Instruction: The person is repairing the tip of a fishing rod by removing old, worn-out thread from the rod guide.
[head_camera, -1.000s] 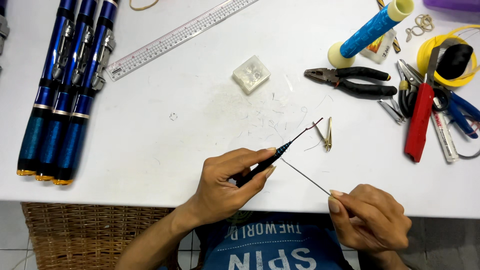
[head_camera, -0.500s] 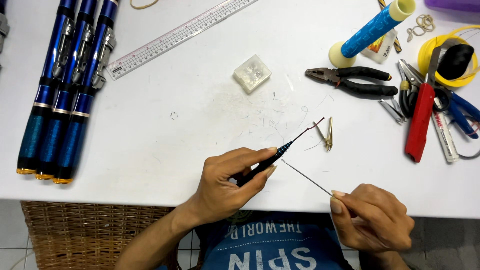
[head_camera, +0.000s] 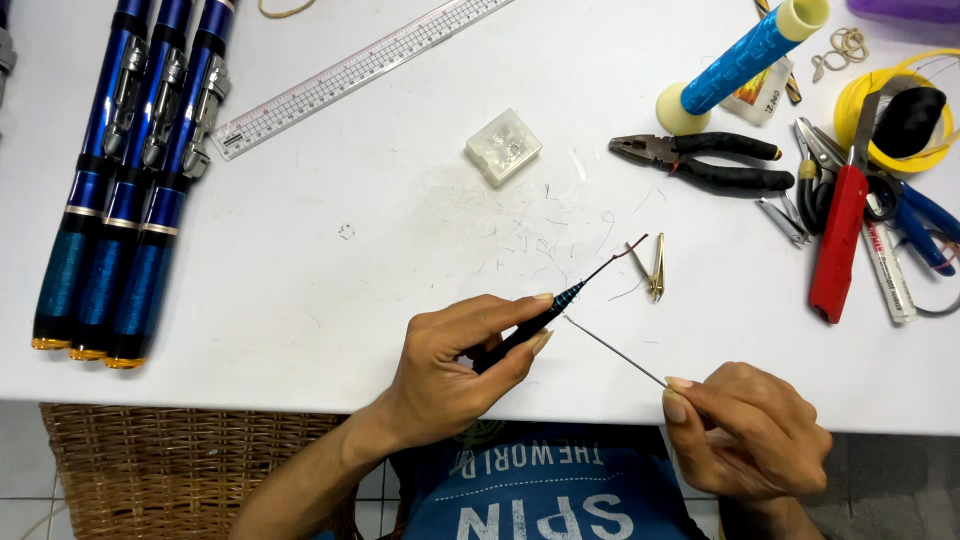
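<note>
My left hand (head_camera: 455, 365) pinches a thin black rod tip (head_camera: 560, 300) with blue thread wraps, its fine end pointing up and right to a reddish tip near a small gold clip (head_camera: 657, 270). My right hand (head_camera: 745, 430) is closed on a thin taut thread (head_camera: 615, 352) that runs up and left to the wrapped section of the rod tip. Both hands hover at the front edge of the white table (head_camera: 350, 270).
Three blue rod handles (head_camera: 125, 170) lie at the left, beside a clear ruler (head_camera: 350, 75). A small clear box (head_camera: 503, 146), black pliers (head_camera: 700, 160), a blue foam-ended grip (head_camera: 740, 60), a red cutter (head_camera: 835, 240) and yellow spool (head_camera: 890, 110) crowd the right. A wicker basket (head_camera: 170, 465) sits below.
My right hand has shifted very slightly along the thread. The left hand and rod tip stay put.
</note>
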